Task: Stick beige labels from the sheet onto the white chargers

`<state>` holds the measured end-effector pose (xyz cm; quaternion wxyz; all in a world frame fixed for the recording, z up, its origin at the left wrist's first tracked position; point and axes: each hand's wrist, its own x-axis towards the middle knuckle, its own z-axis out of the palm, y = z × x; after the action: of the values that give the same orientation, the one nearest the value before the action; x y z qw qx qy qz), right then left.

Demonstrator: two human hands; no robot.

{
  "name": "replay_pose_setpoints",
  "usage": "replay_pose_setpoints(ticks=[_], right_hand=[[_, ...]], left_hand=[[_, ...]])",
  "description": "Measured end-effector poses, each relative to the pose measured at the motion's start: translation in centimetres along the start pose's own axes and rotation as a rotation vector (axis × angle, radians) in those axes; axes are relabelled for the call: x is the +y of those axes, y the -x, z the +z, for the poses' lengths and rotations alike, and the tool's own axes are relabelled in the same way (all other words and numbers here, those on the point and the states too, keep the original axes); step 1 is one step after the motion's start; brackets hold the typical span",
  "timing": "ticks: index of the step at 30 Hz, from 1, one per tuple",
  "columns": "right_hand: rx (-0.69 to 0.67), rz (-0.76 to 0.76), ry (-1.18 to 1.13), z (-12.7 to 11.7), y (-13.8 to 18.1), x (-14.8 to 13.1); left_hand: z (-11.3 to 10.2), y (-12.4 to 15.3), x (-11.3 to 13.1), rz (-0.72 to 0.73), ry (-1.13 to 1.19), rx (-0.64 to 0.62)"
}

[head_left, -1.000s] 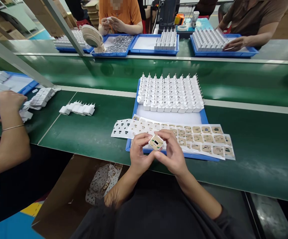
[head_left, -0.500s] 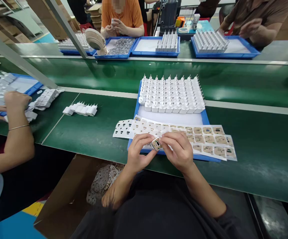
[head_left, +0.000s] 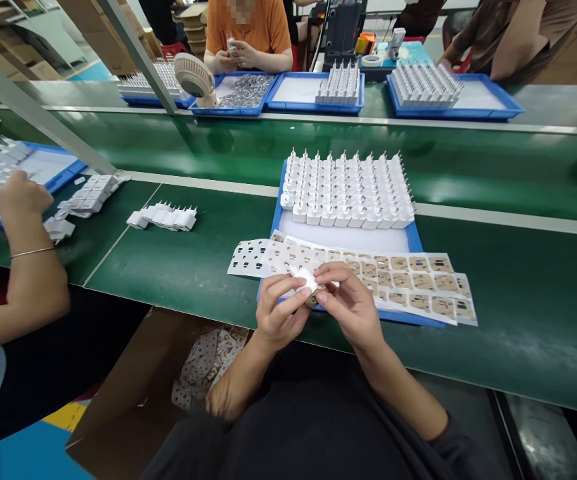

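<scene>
Both of my hands hold one small white charger plug (head_left: 310, 280) over the near edge of the green bench. My left hand (head_left: 278, 312) grips it from the left, my right hand (head_left: 349, 304) from the right, fingertips pressed on its end face. Just beyond my hands lie sticker sheets (head_left: 393, 277) with tan labels, draped over the front of a blue tray (head_left: 413, 235). Rows of white plugs (head_left: 346, 190) stand upright in the far half of that tray.
A short row of white plugs (head_left: 163, 217) lies to the left on the bench. A co-worker's arm (head_left: 23, 267) works at a pile of plugs at far left. Across the belt, blue trays (head_left: 313, 90), a small fan (head_left: 193, 77) and two seated people. A cardboard box (head_left: 133, 393) sits below.
The plug has turned in my hands: its labelled end face pointed up at me before, now its white side shows and my fingers cover the end. My hands stayed in place.
</scene>
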<state>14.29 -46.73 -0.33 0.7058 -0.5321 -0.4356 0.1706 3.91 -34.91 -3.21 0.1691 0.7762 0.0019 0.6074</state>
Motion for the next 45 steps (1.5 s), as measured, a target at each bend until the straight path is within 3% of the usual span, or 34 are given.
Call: replay_pose_setpoints(ticks=[5, 17, 33, 36, 39, 45], right_hand=[[0.025, 0.035, -0.126, 0.8, 0.4, 0.0], [0.082, 0.05, -0.303, 1.2, 0.6, 0.3], [0.087, 0.019, -0.305, 1.2, 0.7, 0.5], [0.046, -0.013, -0.217, 0.5, 0.4, 0.4], [0.011, -0.118, 0.056, -0.4, -0.2, -0.5], [0.074, -0.552, 0.658, -0.9, -1.0, -1.9]], left_hand=[[0.0, 0.2, 0.3, 0.043, -0.029, 0.055], [0.5, -0.1, 1.0, 0.036, -0.007, 0.045], [0.5, -0.2, 1.1, 0.026, 0.004, 0.045], [0.4, -0.3, 1.0, -0.021, 0.036, 0.022], [0.3, -0.4, 0.8, -0.053, 0.063, 0.001], [0.0, -0.1, 0.7, -0.092, 0.094, -0.026]])
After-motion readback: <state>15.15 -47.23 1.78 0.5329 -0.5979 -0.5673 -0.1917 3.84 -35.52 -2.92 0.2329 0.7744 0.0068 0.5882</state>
